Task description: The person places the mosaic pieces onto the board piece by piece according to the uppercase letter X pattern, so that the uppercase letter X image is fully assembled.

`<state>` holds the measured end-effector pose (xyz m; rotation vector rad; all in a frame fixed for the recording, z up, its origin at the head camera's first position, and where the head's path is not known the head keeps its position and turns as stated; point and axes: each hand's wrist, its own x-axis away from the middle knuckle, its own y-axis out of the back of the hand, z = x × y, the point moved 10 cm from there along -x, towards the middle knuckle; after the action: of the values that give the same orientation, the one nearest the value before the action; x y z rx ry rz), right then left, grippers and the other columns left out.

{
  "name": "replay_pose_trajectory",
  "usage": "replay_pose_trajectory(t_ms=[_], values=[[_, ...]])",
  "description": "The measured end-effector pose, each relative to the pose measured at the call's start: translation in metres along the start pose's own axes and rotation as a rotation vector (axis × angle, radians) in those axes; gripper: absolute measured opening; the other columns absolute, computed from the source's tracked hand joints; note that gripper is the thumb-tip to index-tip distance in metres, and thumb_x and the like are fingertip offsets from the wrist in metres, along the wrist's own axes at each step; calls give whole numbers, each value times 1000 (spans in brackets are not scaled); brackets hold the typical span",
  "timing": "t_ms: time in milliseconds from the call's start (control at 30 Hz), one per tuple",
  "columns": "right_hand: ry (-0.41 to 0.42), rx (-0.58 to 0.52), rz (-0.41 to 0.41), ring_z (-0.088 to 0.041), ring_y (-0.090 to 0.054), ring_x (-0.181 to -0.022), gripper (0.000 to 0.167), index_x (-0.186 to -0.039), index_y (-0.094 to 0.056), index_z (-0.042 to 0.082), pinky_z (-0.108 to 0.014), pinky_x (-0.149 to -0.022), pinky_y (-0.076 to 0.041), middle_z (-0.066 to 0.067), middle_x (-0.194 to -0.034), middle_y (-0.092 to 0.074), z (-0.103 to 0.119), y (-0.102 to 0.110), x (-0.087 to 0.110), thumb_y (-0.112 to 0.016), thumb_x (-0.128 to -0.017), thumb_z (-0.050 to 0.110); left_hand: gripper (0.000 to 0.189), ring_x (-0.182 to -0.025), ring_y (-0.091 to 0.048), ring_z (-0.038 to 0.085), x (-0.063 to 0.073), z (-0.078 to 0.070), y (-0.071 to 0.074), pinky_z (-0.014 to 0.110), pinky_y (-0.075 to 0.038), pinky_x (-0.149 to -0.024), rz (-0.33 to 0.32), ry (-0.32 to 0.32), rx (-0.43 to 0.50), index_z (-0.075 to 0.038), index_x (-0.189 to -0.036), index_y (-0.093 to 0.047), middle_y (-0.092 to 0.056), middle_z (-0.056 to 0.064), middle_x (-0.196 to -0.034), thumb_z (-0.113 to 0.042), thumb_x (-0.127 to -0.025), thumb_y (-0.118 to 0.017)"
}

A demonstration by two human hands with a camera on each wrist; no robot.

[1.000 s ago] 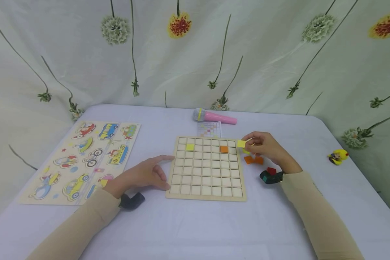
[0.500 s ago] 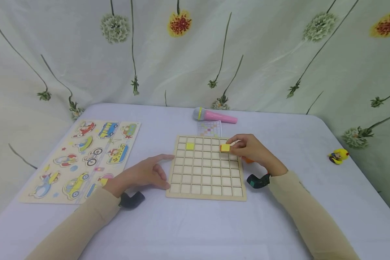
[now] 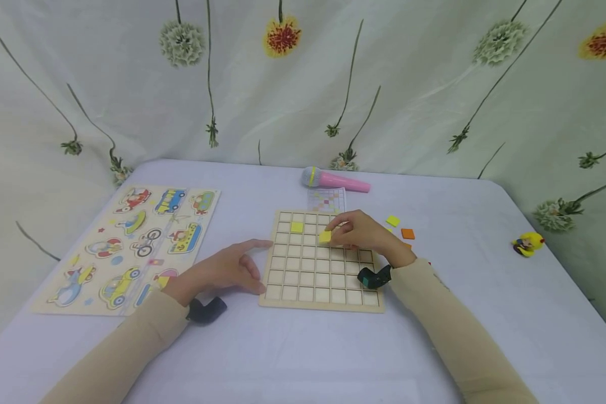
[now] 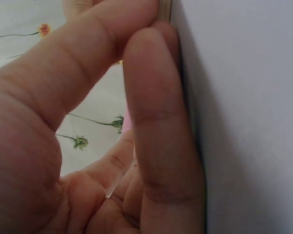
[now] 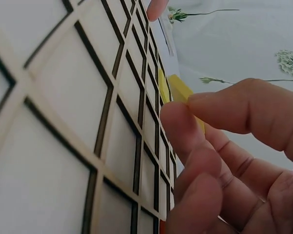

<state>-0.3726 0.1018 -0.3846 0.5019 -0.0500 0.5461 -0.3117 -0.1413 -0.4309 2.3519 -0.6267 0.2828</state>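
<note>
A square wooden grid board (image 3: 322, 307) lies on the white table. My right hand (image 3: 366, 233) pinches a yellow square tile (image 3: 325, 237) between thumb and finger, over the upper middle of the grid; the right wrist view shows the tile (image 5: 181, 90) tilted at the fingertips. Another yellow tile (image 3: 297, 227) sits in a cell of the second row, left of the held one. The orange tile in that row is hidden behind my right hand. My left hand (image 3: 224, 266) rests beside the board, thumb and index finger spread and touching its left edge.
Loose yellow (image 3: 393, 220) and orange (image 3: 407, 233) tiles lie right of the board. Behind it are a coloured grid card (image 3: 326, 200) and a pink toy microphone (image 3: 344, 182). A vehicle picture puzzle (image 3: 121, 224) lies left, a small yellow-headed figurine (image 3: 527, 243) far right.
My right hand has carried the yellow tile leftward from the board's right edge, past the orange tile, to over the middle columns. My left hand stays in place.
</note>
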Motion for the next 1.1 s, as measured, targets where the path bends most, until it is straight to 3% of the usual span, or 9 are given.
replay_pose_trajectory(t_ms=[167, 367, 667, 1100], values=[[9, 39, 18, -12, -44, -55, 31, -123, -70, -5, -26, -57, -39, 1, -70, -63, 5, -8, -7, -75, -95, 5, 104, -85, -65, 22, 0, -1, 0, 37, -48, -81, -2, -3, 1, -18, -166, -41, -71, 6, -96, -16, -78, -96], [19, 111, 42, -11, -49, -58, 28, -120, -72, -5, -26, -58, -44, -2, -81, -71, 8, -16, -17, -73, -95, 5, 104, -85, -65, 22, 0, -1, 0, 37, -48, -81, -3, -3, -4, -18, -166, -41, -71, 6, -97, -16, -78, -96], [33, 223, 17, -10, -55, -59, 26, -116, -74, -2, -25, -60, -47, -4, -86, -72, 15, -21, -23, -71, -91, 4, 103, -84, -65, 22, 0, -3, 1, 37, -48, -80, 2, -11, -6, -17, -166, -42, -71, 6, -96, -16, -78, -95], [0, 242, -5, -12, -57, -63, 27, -120, -75, 2, -27, -65, -49, -5, -90, -68, 15, -16, -20, -74, -93, 7, 103, -84, -65, 22, 1, -4, 1, 36, -48, -80, 4, -23, -10, -15, -166, -41, -71, 6, -96, -16, -79, -95]])
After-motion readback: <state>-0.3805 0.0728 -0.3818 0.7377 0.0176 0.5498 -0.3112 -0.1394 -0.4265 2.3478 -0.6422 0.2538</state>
